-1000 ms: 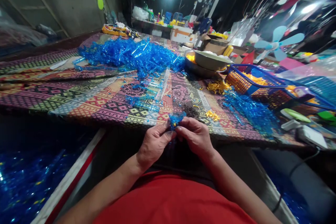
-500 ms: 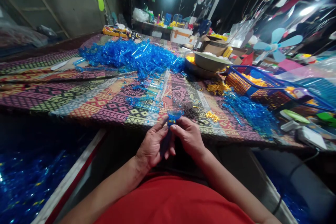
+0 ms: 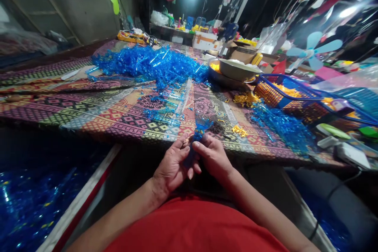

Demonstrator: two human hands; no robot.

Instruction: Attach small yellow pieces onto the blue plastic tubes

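Both my hands meet at the near edge of the cloth-covered table, closed on a translucent blue plastic piece (image 3: 198, 134) with small yellow parts in it. My left hand (image 3: 173, 161) supports it from the left with thumb and fingers. From the right, my right hand (image 3: 215, 156) pinches it between thumb and forefinger. The lower part of the piece is mostly hidden by the fingers. Just beyond my hands lie a small heap of dark bits (image 3: 216, 127) and a little pile of yellow parts (image 3: 239, 131).
A large heap of clear blue plastic pieces (image 3: 147, 65) lies across the table (image 3: 97, 110). At the right are metal bowls (image 3: 238, 71), a blue basket (image 3: 291, 98) of yellow parts and another blue pile (image 3: 280, 126). A blue-bladed fan (image 3: 310, 52) stands behind.
The blue piece has shifted slightly right and its top is tipped further away from me. My hands have moved a little to the right with it.
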